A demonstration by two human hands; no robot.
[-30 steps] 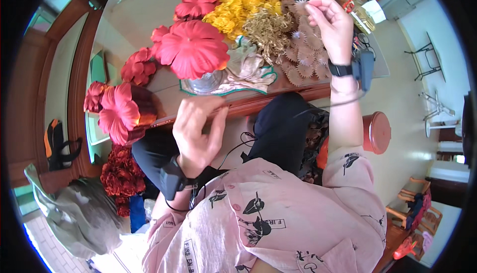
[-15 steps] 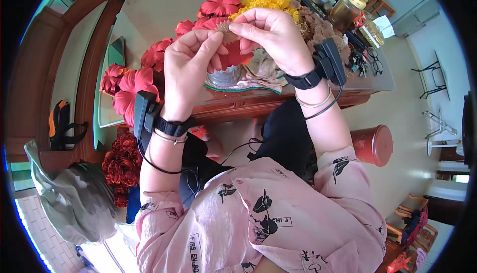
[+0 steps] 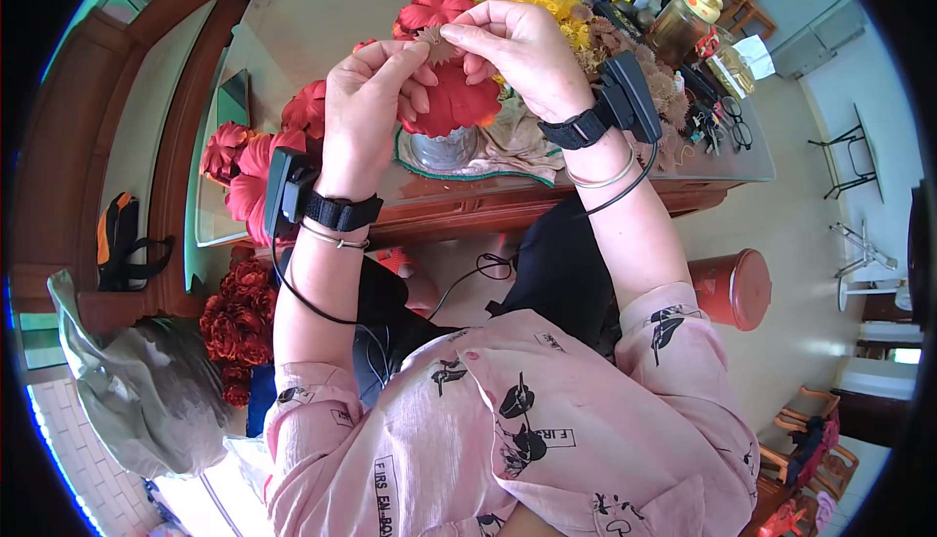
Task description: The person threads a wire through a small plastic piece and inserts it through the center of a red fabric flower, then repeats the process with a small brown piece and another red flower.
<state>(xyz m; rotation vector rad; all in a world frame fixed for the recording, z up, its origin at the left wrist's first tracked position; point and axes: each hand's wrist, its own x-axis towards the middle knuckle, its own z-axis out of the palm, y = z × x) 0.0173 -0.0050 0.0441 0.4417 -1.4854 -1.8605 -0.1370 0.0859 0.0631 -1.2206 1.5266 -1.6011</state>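
Observation:
Between my hands is a small beige frilled artificial flower piece [image 3: 437,46]. My left hand [image 3: 376,93] is closed, with thumb and forefinger pinching its left edge. At its right edge, my right hand [image 3: 522,54] pinches it the same way. Just below the fingers lies a red artificial petal layer [image 3: 456,105], over a grey round container [image 3: 444,150]. Whether the beige piece touches the red petals I cannot tell. Both wrists wear black strapped devices.
Red artificial flowers [image 3: 259,195] line the table's left side. Behind my hands are yellow flowers [image 3: 566,15], with beige ones [image 3: 664,88] to their right. A crumpled cloth [image 3: 522,146] lies by the container. Jars [image 3: 683,24], keys and glasses [image 3: 737,122] crowd the right.
Both hands have moved slightly up and away from me with the beige piece. More of the red petal layer shows beneath them now.

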